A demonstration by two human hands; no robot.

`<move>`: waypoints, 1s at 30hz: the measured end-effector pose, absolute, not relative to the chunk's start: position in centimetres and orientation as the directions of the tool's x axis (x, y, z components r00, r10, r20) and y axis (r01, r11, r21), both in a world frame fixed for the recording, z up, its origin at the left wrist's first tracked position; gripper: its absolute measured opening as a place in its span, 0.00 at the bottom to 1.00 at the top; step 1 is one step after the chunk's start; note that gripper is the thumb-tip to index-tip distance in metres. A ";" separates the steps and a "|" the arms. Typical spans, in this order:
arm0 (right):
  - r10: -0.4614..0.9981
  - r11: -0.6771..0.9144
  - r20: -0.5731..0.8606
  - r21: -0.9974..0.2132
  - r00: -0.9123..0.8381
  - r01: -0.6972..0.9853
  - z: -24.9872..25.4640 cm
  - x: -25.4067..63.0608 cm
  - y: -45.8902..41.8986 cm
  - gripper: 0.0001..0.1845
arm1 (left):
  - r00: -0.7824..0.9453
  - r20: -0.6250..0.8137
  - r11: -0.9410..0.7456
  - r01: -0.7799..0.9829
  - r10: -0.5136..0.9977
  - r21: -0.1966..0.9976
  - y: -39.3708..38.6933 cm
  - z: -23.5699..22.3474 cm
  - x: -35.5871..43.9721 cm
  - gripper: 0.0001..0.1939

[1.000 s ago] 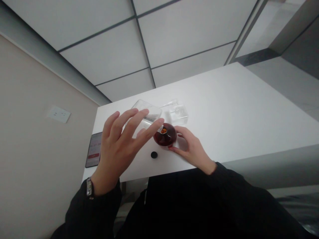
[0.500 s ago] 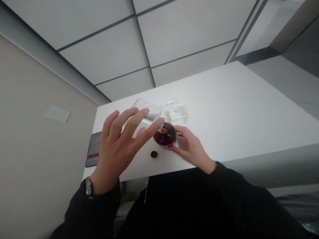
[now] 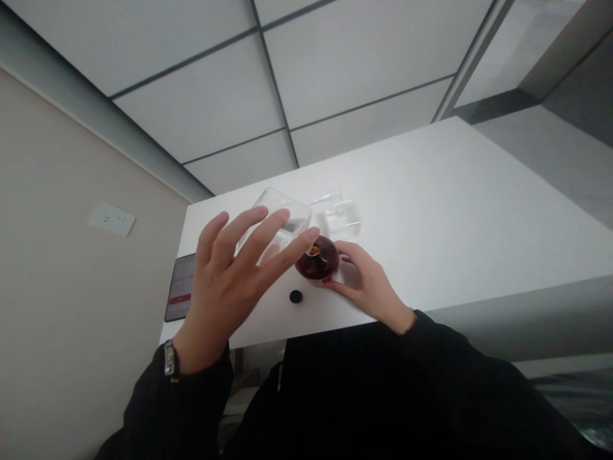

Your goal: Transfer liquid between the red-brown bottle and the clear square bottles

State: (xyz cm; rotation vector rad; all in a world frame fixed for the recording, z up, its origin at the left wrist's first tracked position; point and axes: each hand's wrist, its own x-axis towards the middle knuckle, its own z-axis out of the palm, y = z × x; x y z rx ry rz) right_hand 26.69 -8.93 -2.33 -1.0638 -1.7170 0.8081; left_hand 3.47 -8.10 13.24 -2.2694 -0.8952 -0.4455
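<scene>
Dark red liquid fills a squat, round glass bottle, which sits on a white desk and is the one thing clearly held. The right hand lies just right of the bottle, half open and curved, with its fingertips against the bottle's side. This hold seems meant to steady the bottle on the desk. The left hand is raised just left of the bottle, wide open with its fingers spread, and one fingertip comes very close to the bottle's small orange-tinged neck. Whether it touches the neck is hard to tell, and it shows no clear grip on anything. One small black round cap lies flat on the desk just below the bottle, apart from it, which fits the neck being uncapped. Two clear glass pieces stand beyond the bottle: a squarish clear glass vessel partly behind the left hand's fingers, and a smaller clear glass block nearly touching the bottle's far side. Farther left of the bottle, one smartphone with a lit screen lies at the desk's edge. One metal wristwatch circles the left wrist, and two black sleeves cover the forearms.
</scene>
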 end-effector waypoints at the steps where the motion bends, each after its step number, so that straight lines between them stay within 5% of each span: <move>1: 0.911 0.408 0.363 -0.863 -0.194 0.299 -2.3 26.7 -8.9 0.33 | 0.709 0.515 -0.557 0.701 0.482 -0.445 -8.1 13.2 3.5 0.33; 30: 0.914 0.403 0.363 -0.867 -0.182 0.295 -2.3 26.6 -9.0 0.33 | 0.724 0.498 -0.605 0.682 0.478 -0.410 -8.0 13.3 3.6 0.35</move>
